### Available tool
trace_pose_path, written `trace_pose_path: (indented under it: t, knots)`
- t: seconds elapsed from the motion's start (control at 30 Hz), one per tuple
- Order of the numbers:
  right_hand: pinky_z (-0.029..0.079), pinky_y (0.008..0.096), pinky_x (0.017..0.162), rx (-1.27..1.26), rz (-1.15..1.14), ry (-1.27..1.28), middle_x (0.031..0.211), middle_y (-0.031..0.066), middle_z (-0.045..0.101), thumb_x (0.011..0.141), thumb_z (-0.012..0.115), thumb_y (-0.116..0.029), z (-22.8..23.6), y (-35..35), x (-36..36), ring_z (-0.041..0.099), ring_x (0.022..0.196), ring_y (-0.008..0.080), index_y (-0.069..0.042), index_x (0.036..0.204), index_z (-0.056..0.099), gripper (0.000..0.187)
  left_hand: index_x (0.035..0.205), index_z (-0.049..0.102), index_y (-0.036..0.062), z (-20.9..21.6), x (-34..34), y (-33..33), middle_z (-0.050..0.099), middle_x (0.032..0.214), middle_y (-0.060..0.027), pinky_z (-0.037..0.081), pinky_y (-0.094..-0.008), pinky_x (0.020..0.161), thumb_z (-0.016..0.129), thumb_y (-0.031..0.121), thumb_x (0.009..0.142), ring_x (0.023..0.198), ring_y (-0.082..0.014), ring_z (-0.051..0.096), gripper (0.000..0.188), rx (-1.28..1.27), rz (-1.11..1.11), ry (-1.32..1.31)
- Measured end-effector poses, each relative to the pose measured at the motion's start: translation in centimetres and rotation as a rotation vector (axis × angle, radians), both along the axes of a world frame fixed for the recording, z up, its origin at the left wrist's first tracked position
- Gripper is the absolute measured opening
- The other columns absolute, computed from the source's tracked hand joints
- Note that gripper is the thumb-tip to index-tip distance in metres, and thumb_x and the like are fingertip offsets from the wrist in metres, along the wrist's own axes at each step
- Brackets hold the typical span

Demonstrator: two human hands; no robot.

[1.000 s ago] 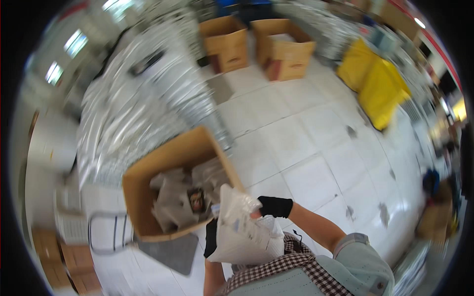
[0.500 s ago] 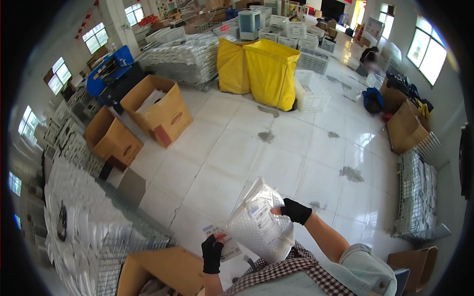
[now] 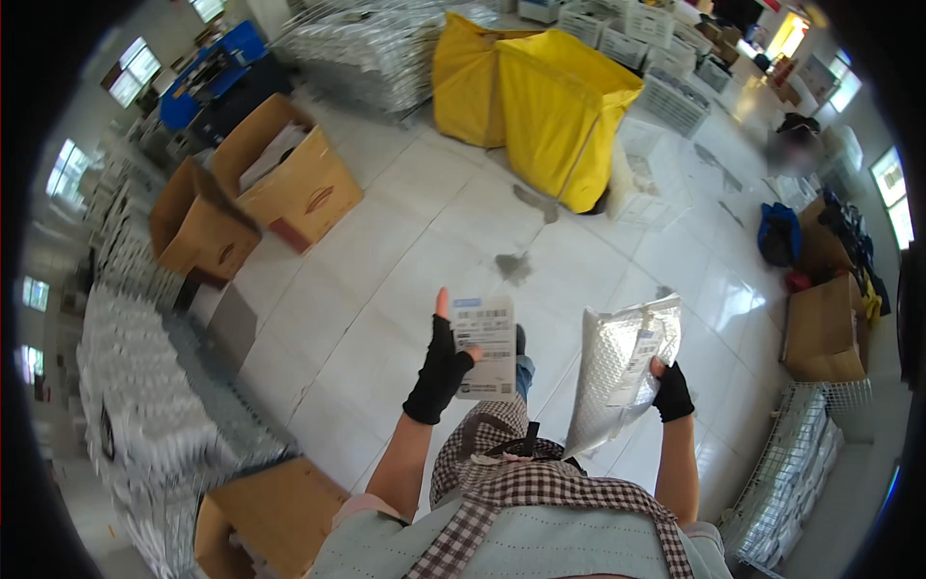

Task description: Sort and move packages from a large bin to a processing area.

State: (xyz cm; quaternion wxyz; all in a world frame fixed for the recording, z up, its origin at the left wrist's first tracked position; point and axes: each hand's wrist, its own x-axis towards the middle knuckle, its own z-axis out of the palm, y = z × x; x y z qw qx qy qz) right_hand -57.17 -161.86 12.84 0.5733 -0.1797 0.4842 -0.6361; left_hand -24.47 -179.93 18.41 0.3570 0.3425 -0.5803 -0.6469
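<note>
A white printed shipping label [image 3: 494, 338] is in my left hand [image 3: 439, 381], its edge under the thumb while the index finger points up and away. The remaining fingers of that hand are partly hidden. To the right, my right hand [image 3: 673, 394] grips a silver bubble mailer [image 3: 603, 386] by its right edge, thumb on the front face. A smaller white label [image 3: 637, 367] lies on the mailer's front. Label and mailer are held apart in front of my body. Black fingerless gloves cover both hands.
Ahead stand two yellow bags [image 3: 559, 106], with white crates [image 3: 666, 96] behind. Cardboard boxes [image 3: 299, 198] are at left. A wire cage of parcels [image 3: 154, 415] and an open carton [image 3: 275, 511] flank my left side; another cage [image 3: 786, 473] is at right. A person [image 3: 796, 145] is far right.
My hands have moved apart: the mailer shifted right and turned more upright, and the label rose into clearer view in my left hand. The view has tilted further down.
</note>
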Motion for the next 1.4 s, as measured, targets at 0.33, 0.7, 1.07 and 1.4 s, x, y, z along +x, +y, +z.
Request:
trace_pose_path:
  t: [0.33, 0.7, 1.07, 1.4]
  knots:
    - [0.046, 0.0291, 0.065, 0.494, 0.033, 0.543, 0.086, 0.0109, 0.062, 0.073, 0.067, -0.036, -4.3, -14.0, -20.9, 0.058, 0.074, 0.0162, 0.005, 0.108, 0.053, 0.056, 0.140, 0.012, 0.0145, -2.7, -14.3, -13.3, 0.040, 0.124, -0.0111, 0.039, -0.0304, 0.090, 0.046, -0.012, 0.066, 0.107, -0.0197, 0.046, 0.085, 0.218, 0.079, -0.044]
    - [0.045, 0.0379, 0.082, 0.644, 0.252, 1.056, 0.105, 0.0246, 0.056, 0.066, 0.067, -0.043, -24.4, -38.8, -50.2, 0.055, 0.099, 0.0345, 0.002, 0.128, 0.033, 0.084, 0.140, 0.010, 0.0167, -8.0, -17.9, -15.6, 0.045, 0.121, -0.0161, 0.045, -0.0378, 0.084, 0.050, -0.008, 0.069, 0.103, -0.0249, 0.051, 0.085, 0.249, 0.438, -0.456]
    - [0.042, 0.0347, 0.087, 0.731, 0.240, 0.881, 0.116, 0.0231, 0.050, 0.062, 0.072, -0.028, -37.3, -49.3, -65.2, 0.050, 0.106, 0.0317, 0.004, 0.127, 0.024, 0.087, 0.140, 0.006, 0.0185, -12.5, -30.8, -25.8, 0.046, 0.120, -0.0155, 0.044, -0.0359, 0.083, 0.048, -0.012, 0.066, 0.104, -0.0249, 0.050, 0.090, 0.588, 0.376, -0.602]
    - [0.045, 0.0401, 0.079, -0.006, 1.302, 0.918, 0.092, 0.0176, 0.062, 0.074, 0.058, -0.043, -26.5, -55.2, -36.2, 0.058, 0.087, 0.0325, -0.007, 0.097, 0.062, 0.043, 0.140, 0.003, 0.0245, -1.9, -28.7, -26.0, 0.048, 0.116, -0.0126, 0.045, -0.0336, 0.080, 0.045, -0.014, 0.065, 0.096, -0.0220, 0.051, 0.095, 0.769, 0.912, -0.410]
